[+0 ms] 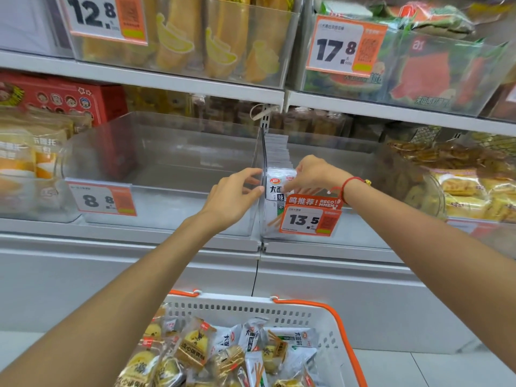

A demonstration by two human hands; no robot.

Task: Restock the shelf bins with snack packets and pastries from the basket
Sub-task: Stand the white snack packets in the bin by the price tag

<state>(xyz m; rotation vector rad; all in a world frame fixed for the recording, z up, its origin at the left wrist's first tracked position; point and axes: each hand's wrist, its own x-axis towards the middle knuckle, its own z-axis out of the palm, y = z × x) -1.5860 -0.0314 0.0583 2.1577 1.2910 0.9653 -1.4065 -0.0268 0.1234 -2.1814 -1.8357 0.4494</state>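
Your basket [312, 317] sits below both forearms, well apart from your fingers, loaded with pastries [192, 347] and snack packets [252, 333]. The clear bin [349, 163] encloses your right fingertips. Your left hand [231, 199] has its fingers curled round the bin's corner edge. Your right hand [312, 174] pinches the front white packet [276, 188], which stands upright in the bin, between both hands.

middle shelf [139, 227]: is carrying clear bins along its front edge | bin with 8.8 tag [156, 174] is sitting left of centre | bin with 13.5 tag [349, 227] is standing just beside it on the right, white packets [279, 180] inside | upper shelf [167, 79]: is holding bin of yellow pastries [195, 43] and bin with 17.8 tag [405, 65]
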